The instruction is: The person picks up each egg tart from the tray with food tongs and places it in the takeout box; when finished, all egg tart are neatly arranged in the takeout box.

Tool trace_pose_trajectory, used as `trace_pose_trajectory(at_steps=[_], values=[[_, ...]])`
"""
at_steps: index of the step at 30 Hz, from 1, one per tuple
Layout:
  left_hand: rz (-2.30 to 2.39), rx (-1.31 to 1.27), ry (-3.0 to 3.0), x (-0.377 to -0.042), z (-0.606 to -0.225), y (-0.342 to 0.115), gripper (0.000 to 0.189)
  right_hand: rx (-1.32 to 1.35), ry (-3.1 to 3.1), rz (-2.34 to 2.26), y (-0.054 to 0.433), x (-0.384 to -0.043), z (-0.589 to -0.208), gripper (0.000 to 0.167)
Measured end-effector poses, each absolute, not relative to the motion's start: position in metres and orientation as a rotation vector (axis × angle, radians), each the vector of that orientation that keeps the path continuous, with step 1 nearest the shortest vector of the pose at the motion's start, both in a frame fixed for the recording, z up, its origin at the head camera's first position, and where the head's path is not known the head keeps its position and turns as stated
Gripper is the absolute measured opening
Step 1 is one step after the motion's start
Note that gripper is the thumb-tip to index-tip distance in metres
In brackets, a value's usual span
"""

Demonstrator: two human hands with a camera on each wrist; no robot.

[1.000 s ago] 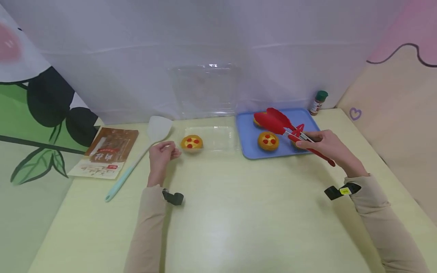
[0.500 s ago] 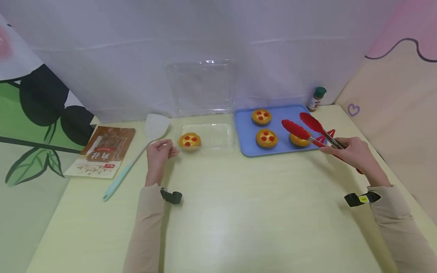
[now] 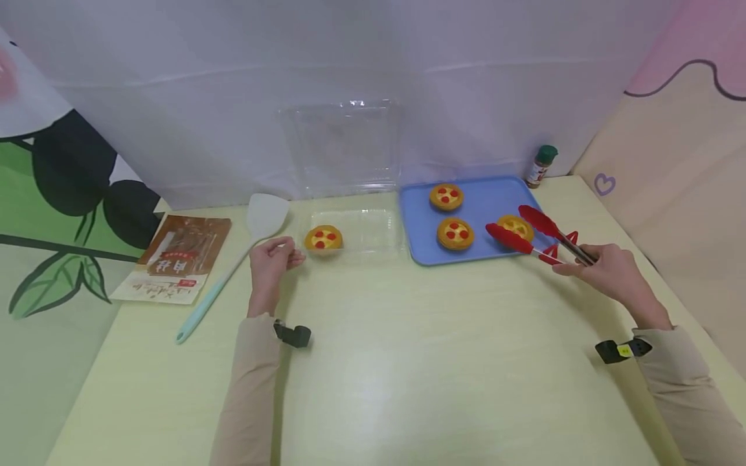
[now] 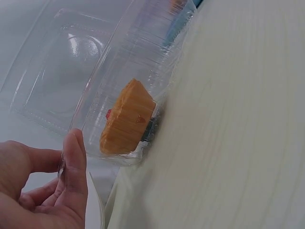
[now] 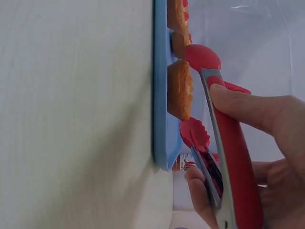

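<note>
Above the bench [image 3: 408, 356], tongs [image 5: 236, 152] held in the right grip [image 3: 612, 275] have spread over the rightmost tart [image 3: 516, 226], seemingly lined up; the left grip [image 3: 271, 262] pinches the clear box [image 3: 373, 234].

Four tarts [image 3: 447, 197] [image 3: 456, 234] [image 3: 516, 226] [image 3: 323, 238] by my count over remote feed: three on one blue tray [image 3: 486, 204], one inside one clear hinged clamshell [image 3: 370, 230]. I also log one pair red-headed tongs [image 3: 541, 222]; one mint-handled turner [image 3: 268, 217]; one brown-and-cream food pouch [image 3: 175, 259]; one green-capped seasoning bottle [image 3: 541, 167]; one table [image 3: 408, 336]; one purple heart [image 3: 612, 184]; two bare hands [image 3: 271, 265] [image 3: 612, 272]; two wrist cameras [image 3: 293, 334] [image 3: 622, 350]; two tan sleeves [image 3: 250, 388] [image 3: 676, 382].
</note>
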State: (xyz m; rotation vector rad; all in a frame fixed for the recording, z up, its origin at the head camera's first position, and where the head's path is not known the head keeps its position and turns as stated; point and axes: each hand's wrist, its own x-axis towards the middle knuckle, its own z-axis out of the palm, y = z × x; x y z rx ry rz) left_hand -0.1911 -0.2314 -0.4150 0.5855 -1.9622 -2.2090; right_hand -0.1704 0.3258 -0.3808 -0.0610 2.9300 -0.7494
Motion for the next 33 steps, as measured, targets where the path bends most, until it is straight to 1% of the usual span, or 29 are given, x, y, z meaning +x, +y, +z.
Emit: trace_pose_trajectory(at_steps=[9, 16, 21, 28, 33], values=[[-2.217, 0.602, -1.96, -0.19, -0.413, -0.23, 0.036, -0.094, 2.958, -0.649, 0.319, -0.17, -0.386, 0.051], [-2.207, 0.576, -1.95, -0.19, -0.414, -0.229, 0.033, -0.098, 3.002, -0.672, 0.318, -0.167, -0.388, 0.057], [-2.211, 0.565, -1.938, -0.189, -0.414, -0.23, 0.031, -0.066, 2.984, -0.692, 0.317, -0.166, -0.387, 0.055], [-2.205, 0.574, -1.957, -0.188, -0.412, -0.23, 0.033, -0.017, 2.974, -0.752, 0.314, -0.167, -0.38, 0.065], [-2.201, 0.586, -1.967, -0.188, -0.412, -0.229, 0.035, 0.016, 2.944, -0.823, 0.309, -0.167, -0.374, 0.068]])
